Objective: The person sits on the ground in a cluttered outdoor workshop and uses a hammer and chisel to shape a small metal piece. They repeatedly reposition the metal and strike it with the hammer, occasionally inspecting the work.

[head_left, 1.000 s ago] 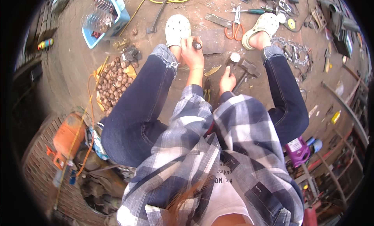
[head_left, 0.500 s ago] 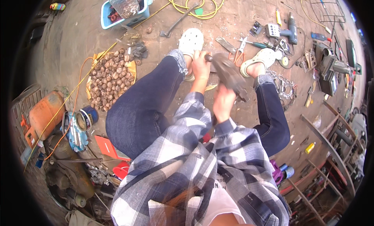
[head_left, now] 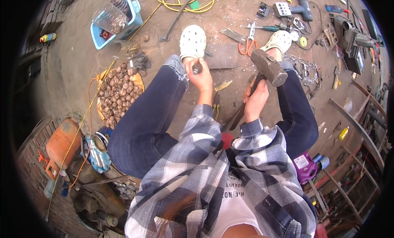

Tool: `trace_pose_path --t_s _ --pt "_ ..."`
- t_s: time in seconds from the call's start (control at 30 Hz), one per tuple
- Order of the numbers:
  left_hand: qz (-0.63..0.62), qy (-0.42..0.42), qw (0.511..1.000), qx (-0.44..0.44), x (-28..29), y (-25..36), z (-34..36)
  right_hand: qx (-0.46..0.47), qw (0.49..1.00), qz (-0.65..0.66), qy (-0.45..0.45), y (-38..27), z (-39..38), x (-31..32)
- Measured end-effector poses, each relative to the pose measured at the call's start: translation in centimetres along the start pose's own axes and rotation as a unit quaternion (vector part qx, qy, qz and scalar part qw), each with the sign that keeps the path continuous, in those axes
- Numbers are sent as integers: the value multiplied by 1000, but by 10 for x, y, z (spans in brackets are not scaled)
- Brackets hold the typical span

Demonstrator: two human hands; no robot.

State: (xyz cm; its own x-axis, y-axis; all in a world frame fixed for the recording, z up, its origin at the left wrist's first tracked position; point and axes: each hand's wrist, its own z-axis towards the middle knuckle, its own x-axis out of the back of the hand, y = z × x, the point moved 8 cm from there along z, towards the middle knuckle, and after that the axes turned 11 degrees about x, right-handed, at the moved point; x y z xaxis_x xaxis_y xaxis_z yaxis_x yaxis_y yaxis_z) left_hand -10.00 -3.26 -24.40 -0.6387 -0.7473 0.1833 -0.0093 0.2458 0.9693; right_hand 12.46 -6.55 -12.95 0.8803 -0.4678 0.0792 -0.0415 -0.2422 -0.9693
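My left hand (head_left: 202, 81) is closed around a short dark metal tool (head_left: 197, 68) with a round end, near my left white clog (head_left: 193, 41) and a flat dark metal plate (head_left: 221, 62) on the ground. My right hand (head_left: 254, 97) grips the handle of a sledgehammer, its heavy worn head (head_left: 269, 67) raised in front of my right lower leg. Below and between my hands lie yellow-handled pliers (head_left: 215, 108) and a thin pale scrap (head_left: 222, 85). Orange-handled scissors (head_left: 250, 48) rest beyond the plate, between my feet.
A walnut pile (head_left: 119, 96) lies left of my leg, below a blue bin (head_left: 131, 24). Coiled yellow hose (head_left: 172, 3), a heat gun (head_left: 303, 8), metal chain-like parts (head_left: 303, 69) and scattered tools surround me. An orange container (head_left: 61, 141) sits lower left, a metal frame (head_left: 365, 119) right.
My right hand has lifted the hammer, which was low and then blurred in motion; it now shows steady, closer to me. My left hand still holds the metal tool.
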Motion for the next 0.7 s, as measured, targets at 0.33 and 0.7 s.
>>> trace_pose_path --t_s 0.33,0.7 --pt "88 -12 989 -121 2 4 -4 72 965 -249 38 45 18 2" --pt "88 -32 995 -37 -3 -1 4 -49 894 -425 133 187 6 21"
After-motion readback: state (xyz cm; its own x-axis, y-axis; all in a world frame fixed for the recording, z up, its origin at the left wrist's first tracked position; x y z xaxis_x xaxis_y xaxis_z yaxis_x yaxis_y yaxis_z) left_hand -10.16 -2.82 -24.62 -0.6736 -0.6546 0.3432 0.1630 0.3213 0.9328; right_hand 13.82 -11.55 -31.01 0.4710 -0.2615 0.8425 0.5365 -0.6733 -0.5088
